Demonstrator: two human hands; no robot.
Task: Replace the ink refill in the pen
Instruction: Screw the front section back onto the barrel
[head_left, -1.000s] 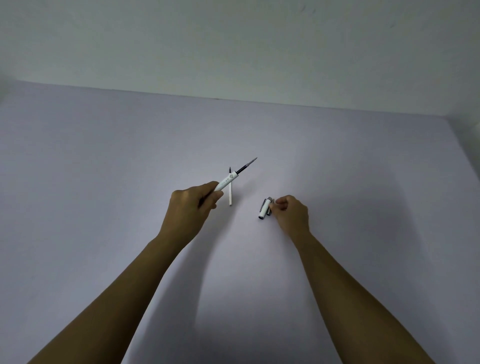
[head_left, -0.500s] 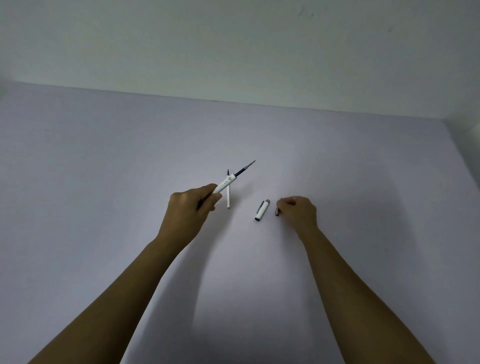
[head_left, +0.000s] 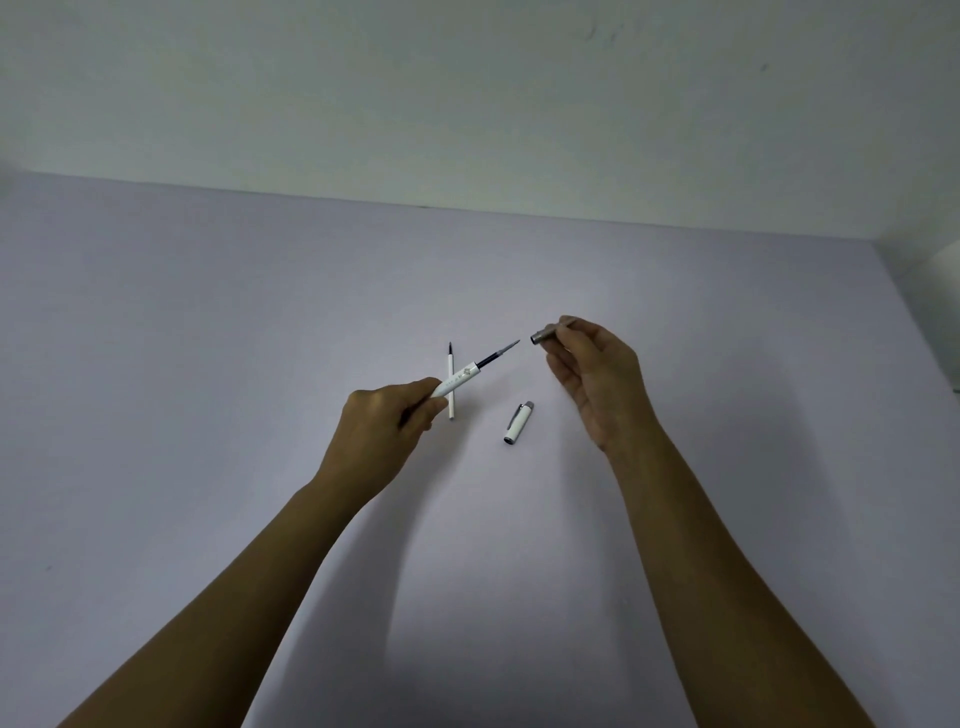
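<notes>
The left hand (head_left: 384, 421) grips a slim white pen barrel (head_left: 456, 383) with a dark ink refill (head_left: 500, 352) sticking out, aimed at the small grey metal tip piece (head_left: 544, 335) pinched in the right hand (head_left: 597, 379). On the pale lilac tabletop (head_left: 208, 338), near its middle, lie a white spare refill (head_left: 451, 384) and a white cap (head_left: 518, 422), seemingly with a metal clip.

- Both your forearms are bare from the lower edge of the view up to the wrists; no sleeve shows on either.
- Your left hand (head_left: 384, 431) wears no glove, ring or band that can be made out.
- Your right hand (head_left: 602, 384) is likewise ungloved, its wrist plain, with no watch or strap.
- Your nails are too small and dim to tell anything about them.
- No marks or writing show on either arm.
</notes>
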